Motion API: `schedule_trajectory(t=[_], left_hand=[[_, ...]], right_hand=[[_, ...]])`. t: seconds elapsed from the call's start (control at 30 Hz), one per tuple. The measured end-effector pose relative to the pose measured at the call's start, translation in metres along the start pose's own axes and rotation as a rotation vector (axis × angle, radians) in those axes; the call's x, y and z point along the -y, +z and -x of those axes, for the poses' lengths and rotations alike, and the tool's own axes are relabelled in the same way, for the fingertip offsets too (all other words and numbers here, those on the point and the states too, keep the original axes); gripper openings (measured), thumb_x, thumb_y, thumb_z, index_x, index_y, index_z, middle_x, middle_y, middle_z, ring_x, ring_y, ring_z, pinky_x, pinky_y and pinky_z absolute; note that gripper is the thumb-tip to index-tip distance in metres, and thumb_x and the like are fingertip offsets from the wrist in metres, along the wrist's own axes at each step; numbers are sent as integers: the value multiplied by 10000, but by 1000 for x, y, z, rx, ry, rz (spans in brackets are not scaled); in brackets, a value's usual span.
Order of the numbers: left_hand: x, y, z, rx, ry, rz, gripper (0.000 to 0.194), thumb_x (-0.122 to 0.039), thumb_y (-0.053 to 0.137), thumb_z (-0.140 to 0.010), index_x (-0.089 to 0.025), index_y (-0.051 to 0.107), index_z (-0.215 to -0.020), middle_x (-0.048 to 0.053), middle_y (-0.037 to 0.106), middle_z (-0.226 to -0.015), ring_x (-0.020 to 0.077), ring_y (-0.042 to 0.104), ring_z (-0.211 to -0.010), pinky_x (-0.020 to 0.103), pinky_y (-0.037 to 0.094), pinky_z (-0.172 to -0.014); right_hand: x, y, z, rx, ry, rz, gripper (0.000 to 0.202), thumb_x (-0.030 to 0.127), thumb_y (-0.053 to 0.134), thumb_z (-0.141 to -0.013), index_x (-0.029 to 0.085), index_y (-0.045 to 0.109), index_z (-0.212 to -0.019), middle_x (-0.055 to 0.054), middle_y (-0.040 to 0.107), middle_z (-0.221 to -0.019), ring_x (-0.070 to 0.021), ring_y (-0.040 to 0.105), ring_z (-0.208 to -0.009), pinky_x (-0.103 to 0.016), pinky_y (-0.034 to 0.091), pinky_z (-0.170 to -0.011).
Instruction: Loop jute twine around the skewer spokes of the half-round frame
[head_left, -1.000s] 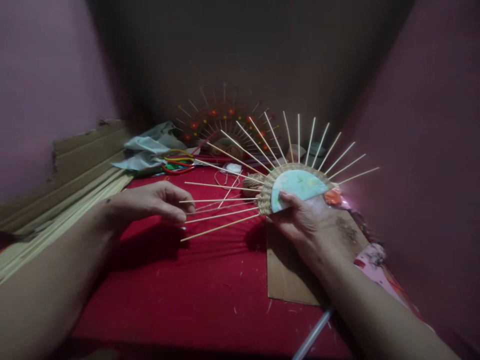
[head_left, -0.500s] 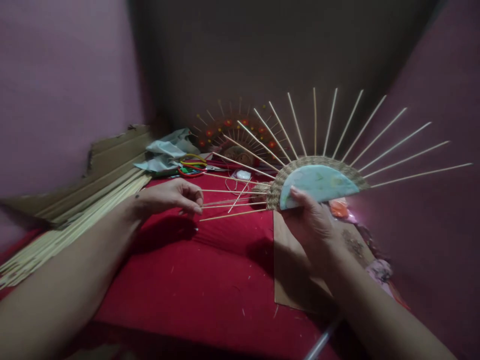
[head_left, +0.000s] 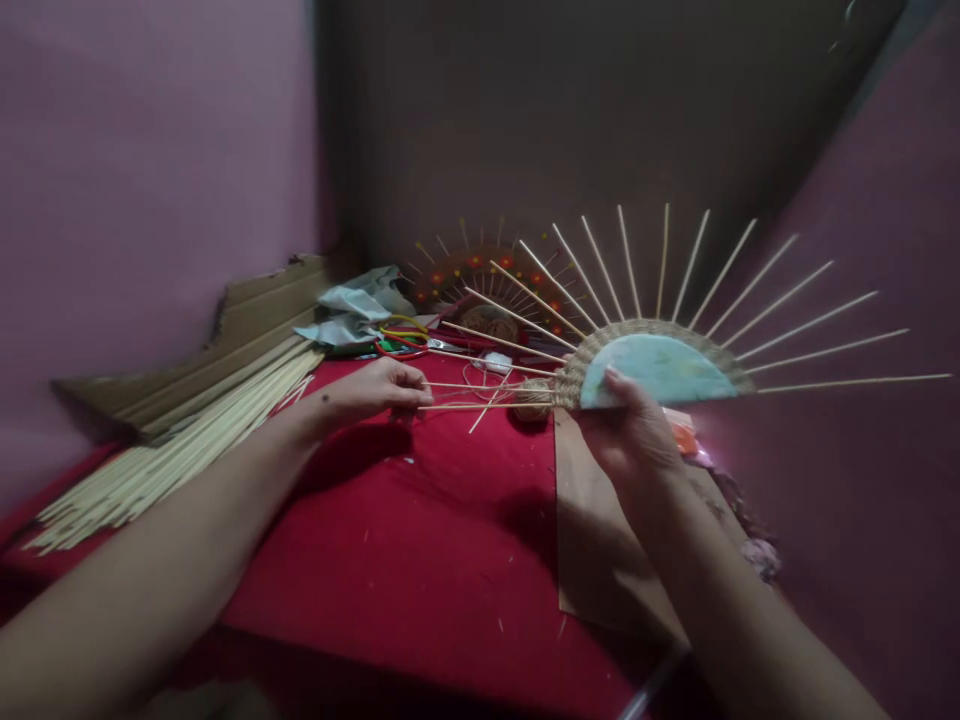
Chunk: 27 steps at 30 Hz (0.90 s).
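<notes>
My right hand (head_left: 630, 420) is closed on the half-round woven fan (head_left: 660, 370), its thumb on the pale blue-green centre. A rim of woven twine runs round that centre, and several thin sticks (head_left: 664, 260) spread out from it like rays. My left hand (head_left: 394, 388) is pinched at the tips of the lowest left sticks. A thin strand of twine (head_left: 480, 392) seems to run from its fingers to the woven rim. What lies inside the pinch is partly hidden. Behind the lower sticks, a ball of twine (head_left: 534, 398) rests on the red cloth (head_left: 420, 560).
A bundle of pale sticks (head_left: 187, 460) lies at left beside torn cardboard (head_left: 262, 320). Scissors (head_left: 435, 345) and crumpled plastic (head_left: 356, 305) are behind my left hand. Farther back stands a decorated half-round piece (head_left: 480, 265). A brown board (head_left: 592, 530) lies under my right forearm.
The view has shifted, so everything sits farther right. The fan has tilted slightly clockwise, its right sticks lower. My left hand stays pinched near the lowest left stick tips.
</notes>
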<state>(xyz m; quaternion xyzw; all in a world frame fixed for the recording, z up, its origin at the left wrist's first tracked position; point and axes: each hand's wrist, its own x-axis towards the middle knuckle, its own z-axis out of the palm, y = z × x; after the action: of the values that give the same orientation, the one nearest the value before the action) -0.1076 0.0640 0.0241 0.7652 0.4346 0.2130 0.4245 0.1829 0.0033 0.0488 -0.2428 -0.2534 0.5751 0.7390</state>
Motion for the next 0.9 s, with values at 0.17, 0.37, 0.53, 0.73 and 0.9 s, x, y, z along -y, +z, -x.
schedule_trajectory(t=[0.17,0.37,0.53,0.73,0.9], left_hand=[[-3,5,4,54,48,131,251,-369,623,-754,-146,577,-648,-9,547,-581,90,481,-515,220,386,-538],[-2,54,-5,53,73,-133,166,-279,545,-757,-180,540,-624,-25,486,-529,109,434,-481,229,303,-475],[-12,88,-2,-38,415,-665,151,-156,465,-771,-201,569,-671,14,571,-612,145,466,-557,278,268,-519],[-12,87,-1,-91,264,-630,243,-229,429,-841,-191,656,-763,60,637,-745,160,522,-626,268,334,-569],[-22,68,5,-151,73,-8,399,-257,608,-736,-222,633,-1132,14,642,-768,128,510,-574,239,361,-536]], right_hand=[[4,13,8,-49,187,-93,267,98,597,-699,200,591,-946,-23,691,-944,-160,630,-920,-347,526,-850],[-14,22,13,185,258,-3,229,255,621,-708,227,609,-935,-28,699,-928,-202,613,-982,-424,505,-879],[-23,33,15,239,230,56,211,317,608,-708,251,611,-908,-17,694,-935,-233,600,-1012,-493,504,-863],[-24,35,17,200,214,26,126,239,551,-753,236,614,-862,-12,709,-896,-200,625,-971,-444,499,-893],[-25,28,12,155,240,-51,137,183,549,-781,198,622,-896,-25,716,-873,-178,647,-896,-394,509,-864]])
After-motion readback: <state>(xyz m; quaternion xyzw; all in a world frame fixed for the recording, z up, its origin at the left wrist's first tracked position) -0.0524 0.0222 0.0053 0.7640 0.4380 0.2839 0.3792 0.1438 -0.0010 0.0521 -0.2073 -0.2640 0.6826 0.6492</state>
